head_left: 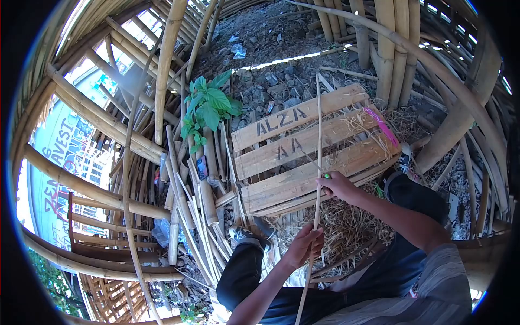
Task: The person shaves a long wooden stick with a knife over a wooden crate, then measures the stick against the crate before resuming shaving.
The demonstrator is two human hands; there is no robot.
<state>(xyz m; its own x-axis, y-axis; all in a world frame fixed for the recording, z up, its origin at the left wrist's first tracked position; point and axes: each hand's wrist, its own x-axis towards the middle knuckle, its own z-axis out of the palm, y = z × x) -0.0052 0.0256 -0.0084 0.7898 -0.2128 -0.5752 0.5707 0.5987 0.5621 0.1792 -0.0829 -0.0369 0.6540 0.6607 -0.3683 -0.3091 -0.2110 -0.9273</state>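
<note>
We are holding a long, thin bamboo strip [317, 179] almost upright in front of us, with both hands on it. Our left hand [306, 245] is clenching around the strip low down, fingers wrapped round it. Above that grip, our right hand [338, 186] is pressing against the strip; it is closing on a small tool with a green handle [326, 175], whose tip is meeting the strip just beside the fingers. We cannot tell what sort of blade it carries.

Above the right hand the strip is running up across a wooden crate [309, 146] with black letters painted on its slats, and its top end is reaching past the crate's far edge. Below the left hand the strip is passing down between our knees.

Left of the grip, a heap of cut bamboo sticks [197, 206] is lying on the ground, with a green plant [208, 105] growing beyond it. Dry shavings [338, 225] are spreading under the hands, near our shoe [246, 233]. Thick bamboo poles [97, 116] are curving all round us.
</note>
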